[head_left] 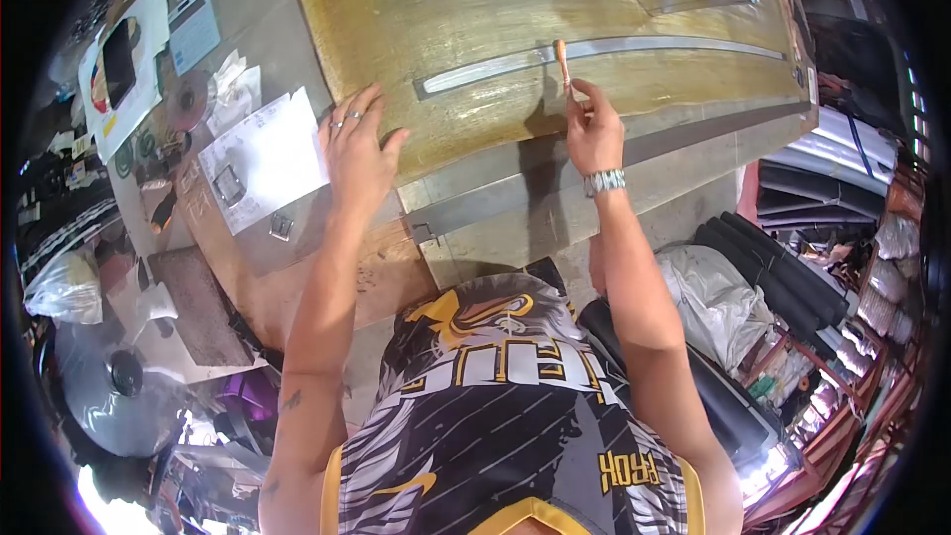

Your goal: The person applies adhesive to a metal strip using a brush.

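Cluttered workshop space surrounds your desk (263,30), with black rolls (773,267) stacked on the floor to your right and loose odds and ends piled along the left edge. A big yellowish curved panel (515,0) lies across the desk in front of you, and a long metal strip (674,45) runs along its face.

The orange-handled tool (562,64) stands nearly upright against that strip, near its left end, directly above your right hand (592,129). You pinch the lower end of its handle between thumb and fingertips, with the other fingers curled in; whether its tip is a brush or a blade is too small to tell.

Your left hand (355,144) is well apart from the tool, to its left. It lies open, fingers spread, palm flat on the panel's lower left corner, holding nothing. A white paper sheet (263,154) lies on the desk just beside that hand.
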Demonstrator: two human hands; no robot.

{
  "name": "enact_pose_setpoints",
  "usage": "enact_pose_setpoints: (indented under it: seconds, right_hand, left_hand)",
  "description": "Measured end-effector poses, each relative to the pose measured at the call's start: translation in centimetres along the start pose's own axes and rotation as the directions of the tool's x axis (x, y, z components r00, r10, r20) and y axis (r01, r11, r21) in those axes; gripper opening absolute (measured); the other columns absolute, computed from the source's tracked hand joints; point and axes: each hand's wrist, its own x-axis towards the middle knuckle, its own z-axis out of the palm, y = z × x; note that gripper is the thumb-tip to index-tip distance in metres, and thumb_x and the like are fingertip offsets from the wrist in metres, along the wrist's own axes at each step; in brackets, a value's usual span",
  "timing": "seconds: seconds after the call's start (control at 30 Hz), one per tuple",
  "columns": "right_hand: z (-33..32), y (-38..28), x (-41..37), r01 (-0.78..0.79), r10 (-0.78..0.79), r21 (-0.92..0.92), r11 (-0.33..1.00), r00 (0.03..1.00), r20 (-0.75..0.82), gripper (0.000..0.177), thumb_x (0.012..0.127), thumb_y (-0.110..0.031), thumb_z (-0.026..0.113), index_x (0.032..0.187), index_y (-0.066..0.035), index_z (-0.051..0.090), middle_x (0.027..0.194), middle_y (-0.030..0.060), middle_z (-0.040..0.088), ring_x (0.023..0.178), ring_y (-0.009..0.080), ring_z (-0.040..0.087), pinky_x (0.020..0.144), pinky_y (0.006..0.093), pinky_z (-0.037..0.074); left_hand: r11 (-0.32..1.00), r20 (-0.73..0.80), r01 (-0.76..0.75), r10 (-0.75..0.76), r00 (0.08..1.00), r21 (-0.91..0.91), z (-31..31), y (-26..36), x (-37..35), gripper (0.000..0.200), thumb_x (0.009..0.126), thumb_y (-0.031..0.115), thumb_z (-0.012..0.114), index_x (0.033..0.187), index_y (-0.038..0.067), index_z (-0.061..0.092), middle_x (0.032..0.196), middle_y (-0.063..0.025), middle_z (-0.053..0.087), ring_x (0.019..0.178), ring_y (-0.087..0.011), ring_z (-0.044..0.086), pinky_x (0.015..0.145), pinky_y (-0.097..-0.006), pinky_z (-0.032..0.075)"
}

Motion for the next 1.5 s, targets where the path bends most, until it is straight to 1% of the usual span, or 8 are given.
enact_pose_setpoints:
  seconds: [0.23,0.33,0.53,0.63,0.8,1.23,1.37,1.5]
  right_hand:
    - [4.4,0.0,-1.9,0.314,-0.320,0.073,0.947,0.942,0.102,0.022,0.091,-0.002,0.061,0.109,-0.004,0.074,0.088,0.0228,0.071,0.078,0.0396,0.069,0.073,0.0440,0.056]
    - [4.2,-1.6,-3.0,0.053,-0.146,0.290,0.955,0.940,0.307,0.027,0.095,-0.007,0.069,0.122,-0.006,0.073,0.085,0.0095,0.072,0.071,0.0123,0.063,0.067,0.0283,0.052]
    - [-0.3,5.6,2.3,-0.097,0.080,0.147,0.984,0.990,0.120,0.028,0.098,-0.007,0.066,0.124,-0.008,0.073,0.082,0.0016,0.069,0.068,0.0059,0.061,0.060,0.0239,0.049]
    - [1.1,4.6,1.5,0.011,-0.017,0.049,0.999,0.993,0.113,0.026,0.098,-0.007,0.066,0.122,-0.008,0.074,0.080,0.0041,0.070,0.070,0.0073,0.063,0.062,0.0261,0.051]
    - [3.8,0.0,-1.6,0.092,-0.109,0.102,0.990,0.979,0.175,0.022,0.090,-0.001,0.065,0.109,-0.004,0.075,0.095,0.0233,0.072,0.086,0.0412,0.070,0.076,0.0450,0.056]
    - [7.8,-6.9,-5.6,0.193,-0.186,0.013,0.981,0.924,0.333,0.023,0.090,-0.003,0.062,0.108,-0.009,0.075,0.097,0.0253,0.070,0.088,0.0474,0.068,0.076,0.0529,0.056]
    - [6.9,-3.8,-4.8,0.098,-0.178,0.369,0.924,0.966,0.189,0.018,0.096,-0.006,0.067,0.113,-0.005,0.075,0.097,0.0147,0.076,0.078,0.0199,0.071,0.072,0.0344,0.056]
    - [4.5,-2.0,-2.8,0.101,-0.118,0.157,0.982,0.988,0.101,0.019,0.095,-0.004,0.064,0.110,-0.003,0.074,0.090,0.0212,0.072,0.075,0.0327,0.071,0.071,0.0368,0.056]
  left_hand:
    - [1.000,0.028,0.011,-0.012,1.000,0.007,-0.4,0.3,0.2,0.051,0.080,0.025,0.084,0.125,0.004,0.070,0.143,-0.0026,0.062,0.133,-0.0282,0.053,0.114,-0.0431,0.034]
    - [1.000,0.037,0.012,-0.013,0.999,0.011,-0.2,0.4,0.4,0.050,0.080,0.025,0.083,0.124,0.004,0.071,0.143,-0.0026,0.061,0.134,-0.0263,0.052,0.115,-0.0439,0.033]
    - [1.000,0.031,0.006,-0.006,1.000,0.013,-0.2,0.0,0.1,0.049,0.079,0.024,0.083,0.122,0.003,0.071,0.143,-0.0036,0.061,0.135,-0.0258,0.051,0.116,-0.0447,0.032]
    - [1.000,0.029,0.006,-0.006,1.000,0.009,0.0,0.3,0.3,0.049,0.080,0.025,0.083,0.122,0.003,0.071,0.143,-0.0037,0.061,0.135,-0.0259,0.051,0.117,-0.0449,0.032]
    - [1.000,0.041,0.008,-0.008,0.999,0.013,-0.2,0.1,0.3,0.051,0.081,0.025,0.083,0.123,0.001,0.070,0.142,-0.0063,0.062,0.134,-0.0294,0.052,0.115,-0.0436,0.033]
    - [1.000,0.017,-0.008,0.008,1.000,-0.005,0.0,-0.4,-0.1,0.051,0.082,0.029,0.082,0.125,0.004,0.070,0.142,-0.0056,0.062,0.133,-0.0276,0.053,0.115,-0.0448,0.033]
    - [1.000,0.007,-0.007,0.008,1.000,-0.019,0.2,-0.4,0.0,0.051,0.082,0.029,0.082,0.126,0.005,0.070,0.143,-0.0036,0.061,0.134,-0.0268,0.052,0.116,-0.0445,0.032]
    - [0.999,0.001,0.010,-0.010,1.000,-0.037,-0.1,-0.2,-0.2,0.050,0.083,0.028,0.081,0.126,0.005,0.070,0.144,-0.0028,0.061,0.135,-0.0262,0.051,0.117,-0.0438,0.031]
